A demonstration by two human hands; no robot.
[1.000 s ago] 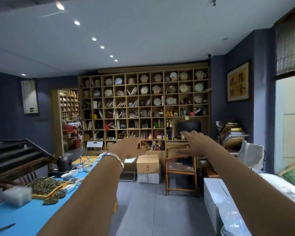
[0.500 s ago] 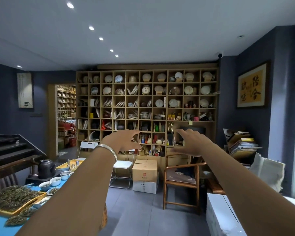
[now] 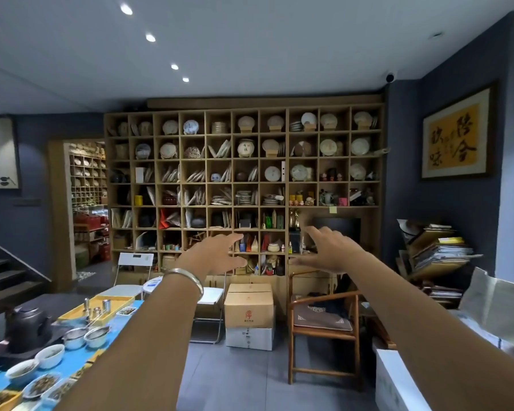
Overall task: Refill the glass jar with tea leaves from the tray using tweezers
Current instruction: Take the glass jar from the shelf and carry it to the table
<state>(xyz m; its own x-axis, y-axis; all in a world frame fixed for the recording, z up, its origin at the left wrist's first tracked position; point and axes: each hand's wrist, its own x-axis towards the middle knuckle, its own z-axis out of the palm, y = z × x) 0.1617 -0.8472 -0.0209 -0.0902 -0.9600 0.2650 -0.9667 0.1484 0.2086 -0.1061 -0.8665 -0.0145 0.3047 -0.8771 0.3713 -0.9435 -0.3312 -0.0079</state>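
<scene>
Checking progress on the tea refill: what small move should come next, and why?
Probably lower both arms toward the blue table: the left hand and right hand are open and empty, raised out in front, and no tweezers or jar show in either.

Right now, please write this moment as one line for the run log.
left hand: open, raised, holds nothing | right hand: open, raised, holds nothing | blue table: low left, untouched | tweezers, jar: not seen

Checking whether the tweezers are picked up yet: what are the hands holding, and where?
Nothing. Left hand and right hand are both open in mid-air.
</scene>
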